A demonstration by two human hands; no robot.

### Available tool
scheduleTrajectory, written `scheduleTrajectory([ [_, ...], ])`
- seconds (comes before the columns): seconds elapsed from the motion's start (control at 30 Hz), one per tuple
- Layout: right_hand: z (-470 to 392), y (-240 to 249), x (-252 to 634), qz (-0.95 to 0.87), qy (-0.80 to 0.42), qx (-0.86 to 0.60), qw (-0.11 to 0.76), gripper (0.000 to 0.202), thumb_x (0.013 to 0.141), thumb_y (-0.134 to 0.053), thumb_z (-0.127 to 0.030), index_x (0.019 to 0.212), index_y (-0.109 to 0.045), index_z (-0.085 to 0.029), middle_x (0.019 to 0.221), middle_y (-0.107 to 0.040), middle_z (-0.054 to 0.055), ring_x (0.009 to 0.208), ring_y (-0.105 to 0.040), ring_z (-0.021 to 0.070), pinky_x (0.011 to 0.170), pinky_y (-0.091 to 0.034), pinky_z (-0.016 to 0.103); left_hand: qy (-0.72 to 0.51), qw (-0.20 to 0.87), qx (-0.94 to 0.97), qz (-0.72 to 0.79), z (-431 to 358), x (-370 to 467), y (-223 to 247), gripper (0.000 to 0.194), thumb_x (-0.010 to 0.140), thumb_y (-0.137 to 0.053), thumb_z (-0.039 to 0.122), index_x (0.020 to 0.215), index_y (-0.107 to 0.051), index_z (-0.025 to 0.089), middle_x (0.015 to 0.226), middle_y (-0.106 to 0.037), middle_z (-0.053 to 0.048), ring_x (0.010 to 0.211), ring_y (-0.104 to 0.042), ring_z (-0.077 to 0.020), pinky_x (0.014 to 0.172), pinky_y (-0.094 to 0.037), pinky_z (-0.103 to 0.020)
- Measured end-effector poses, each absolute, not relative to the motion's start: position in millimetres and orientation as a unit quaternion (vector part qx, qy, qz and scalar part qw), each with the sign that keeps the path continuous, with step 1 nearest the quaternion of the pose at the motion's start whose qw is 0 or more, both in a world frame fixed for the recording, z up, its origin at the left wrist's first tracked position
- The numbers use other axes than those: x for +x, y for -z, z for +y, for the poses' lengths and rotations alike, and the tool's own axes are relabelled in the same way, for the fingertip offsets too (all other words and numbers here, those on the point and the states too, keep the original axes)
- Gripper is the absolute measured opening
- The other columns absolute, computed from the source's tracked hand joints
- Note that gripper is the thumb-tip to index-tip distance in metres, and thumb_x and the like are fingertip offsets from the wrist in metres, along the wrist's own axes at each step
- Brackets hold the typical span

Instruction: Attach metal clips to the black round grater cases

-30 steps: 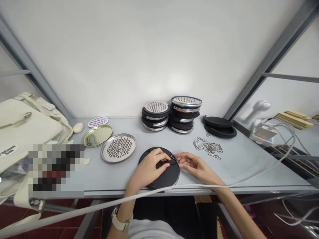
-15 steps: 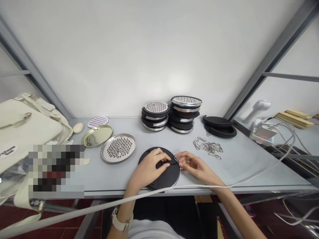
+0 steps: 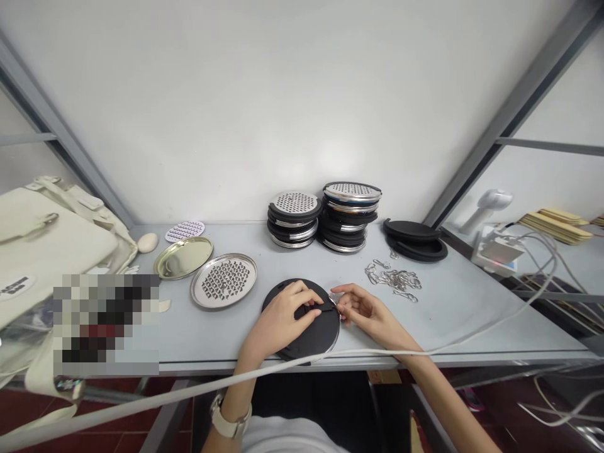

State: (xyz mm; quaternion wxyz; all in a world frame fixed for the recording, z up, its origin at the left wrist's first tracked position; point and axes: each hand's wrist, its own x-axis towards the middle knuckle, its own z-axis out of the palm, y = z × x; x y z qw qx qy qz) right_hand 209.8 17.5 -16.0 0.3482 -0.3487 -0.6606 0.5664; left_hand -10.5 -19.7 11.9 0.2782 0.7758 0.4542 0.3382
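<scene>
Since a moment ago, our right hand (image 3: 372, 313) has crept slightly leftward, and the small metal clip (image 3: 333, 298) it pinches between thumb and fingertips now sits at the rim of the black disc (image 3: 309, 327), no longer lying across it. We judge the clip is being hooked onto that rim.

Nearest us, a white cable (image 3: 189, 391) runs along the front edge of the table (image 3: 448, 314), just below the disc. Our left hand (image 3: 282, 318) presses down on the disc, fingers curled over a slot near its right edge.

Right of the disc lies a loose pile of clips (image 3: 394, 280), with bare tabletop around it. Left of the disc rest a perforated steel plate (image 3: 224, 280) and a gold lid (image 3: 184, 257). Behind the disc stand two stacks of finished graters (image 3: 325, 217), well apart from our hands.
</scene>
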Motion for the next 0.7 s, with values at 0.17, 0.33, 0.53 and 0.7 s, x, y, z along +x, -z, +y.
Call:
scheduleTrajectory([
  [0.17, 18.2, 17.0, 211.0, -0.680, -0.560, -0.345, 0.324, 0.032, 0.090, -0.059, -0.037, 0.116, -0.055, -0.018, 0.078, -0.053, -0.001, 0.068, -0.053, 0.0118, 0.066, -0.046, 0.027, -0.338, 0.279, 0.774, 0.457, -19.8, -10.2, -11.4, 0.016, 0.088, -0.058, 0.017, 0.100, -0.065, 0.024, 0.098, -0.057, 0.001, 0.092, -0.057, -0.0129, 0.085, -0.044, -0.026],
  [0.33, 17.7, 15.6, 211.0, -0.689, -0.553, -0.342, 0.321, 0.030, 0.091, -0.057, -0.038, 0.115, -0.054, -0.019, 0.075, -0.052, -0.002, 0.067, -0.053, 0.0118, 0.064, -0.045, 0.026, -0.336, 0.279, 0.775, 0.457, -20.5, -10.5, -12.0, 0.017, 0.088, -0.057, 0.017, 0.101, -0.065, 0.025, 0.099, -0.057, 0.001, 0.092, -0.057, -0.0131, 0.086, -0.044, -0.026],
  [0.53, 15.5, 12.8, 207.9, -0.689, -0.542, -0.351, 0.330, 0.032, 0.091, -0.057, -0.040, 0.116, -0.051, -0.020, 0.075, -0.050, -0.002, 0.066, -0.052, 0.0120, 0.063, -0.046, 0.026, -0.334, 0.278, 0.778, 0.453, -19.7, -11.0, -12.3, 0.017, 0.088, -0.057, 0.017, 0.101, -0.065, 0.025, 0.099, -0.057, 0.001, 0.092, -0.057, -0.0133, 0.085, -0.044, -0.026],
  [0.7, 16.3, 14.8, 208.2, -0.696, -0.532, -0.355, 0.326, 0.031, 0.091, -0.056, -0.041, 0.114, -0.053, -0.020, 0.076, -0.050, -0.002, 0.066, -0.051, 0.0121, 0.062, -0.045, 0.025, -0.334, 0.274, 0.780, 0.454, -19.0, -11.0, -12.3, 0.017, 0.089, -0.056, 0.018, 0.101, -0.065, 0.024, 0.098, -0.057, -0.001, 0.093, -0.057, -0.0147, 0.086, -0.044, -0.027],
])
